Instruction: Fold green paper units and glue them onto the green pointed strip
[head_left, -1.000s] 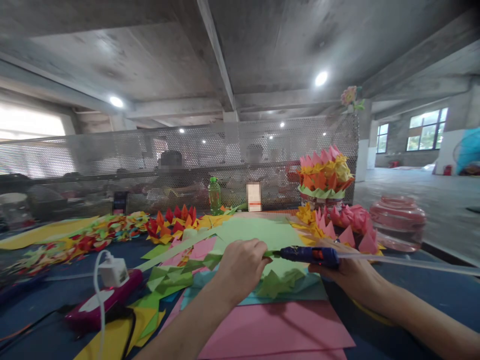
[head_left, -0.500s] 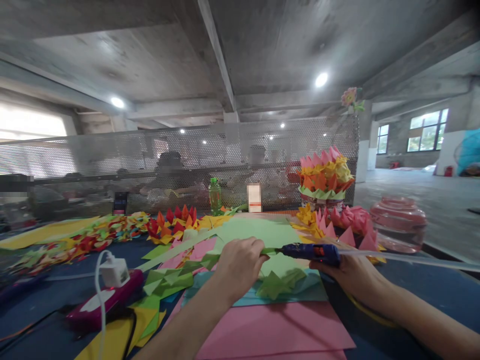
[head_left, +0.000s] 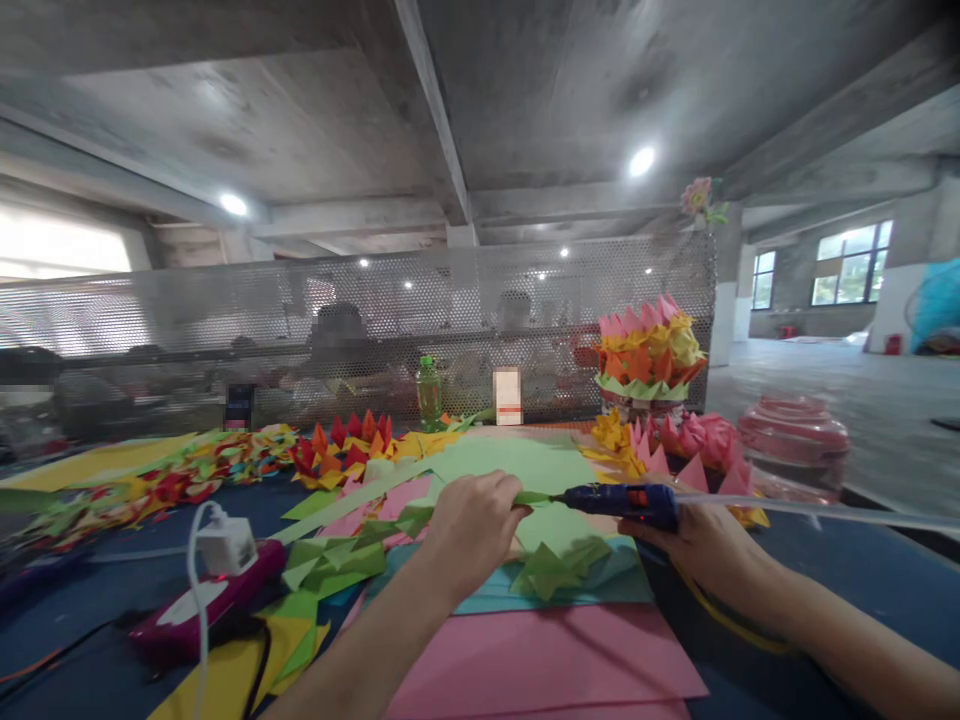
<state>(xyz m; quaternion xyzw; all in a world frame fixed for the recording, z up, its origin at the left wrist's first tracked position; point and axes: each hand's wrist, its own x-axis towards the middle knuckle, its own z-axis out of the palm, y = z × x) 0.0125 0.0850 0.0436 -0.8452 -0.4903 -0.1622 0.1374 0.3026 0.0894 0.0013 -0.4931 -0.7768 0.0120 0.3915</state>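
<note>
My left hand [head_left: 480,520] is closed on a small folded green paper piece [head_left: 534,497], whose pointed end sticks out to the right. In my right hand [head_left: 697,545] is a dark blue glue gun [head_left: 622,503], with a long clear glue stick [head_left: 810,512] running out of its back. The gun's nozzle meets or nearly meets the tip of the green piece. Below the hands, a folded green paper shape [head_left: 561,568] lies on blue sheets [head_left: 480,592] and pink sheets [head_left: 555,650]. Pale green sheets [head_left: 517,455] spread behind.
Left, a purple power strip [head_left: 187,620] carries a white plug [head_left: 226,546] and cables. Folded green pieces [head_left: 337,565] and paper scraps [head_left: 187,470] lie nearby. Red-orange folded paper [head_left: 360,440], a green bottle [head_left: 428,395], a tiered paper stack [head_left: 651,350] and a pink jar [head_left: 795,450] stand behind.
Hardly anything differs. Both hands keep nearly the same place, and the glue gun's nozzle is slightly closer to the green paper tip.
</note>
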